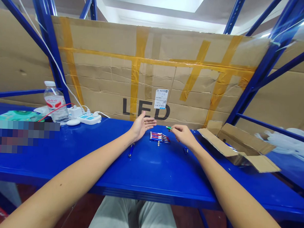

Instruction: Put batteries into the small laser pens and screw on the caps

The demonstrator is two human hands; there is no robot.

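My left hand (pixel 142 125) hovers over the blue shelf top (pixel 149 167), palm turned up, fingers stretched out and empty. My right hand (pixel 181 132) is closed in a pinch on a small green pen-like item (pixel 168 128) whose tip points toward the left hand. Between the hands lies a row of several small red, blue and silver pen-like items (pixel 159 137), with a tiny metal piece (pixel 158 143) just in front of them. A blue item (pixel 131 149) lies under my left forearm, and another blue item (pixel 185 149) by my right wrist.
An open cardboard box (pixel 237 146) sits at the right. At the left stand a water bottle (pixel 55 102), a white power strip (pixel 89 118) with cables and a green pack (pixel 19 116). A cardboard sheet marked LED (pixel 153 73) closes the back. Blue rack posts (pixel 259 68) flank the shelf.
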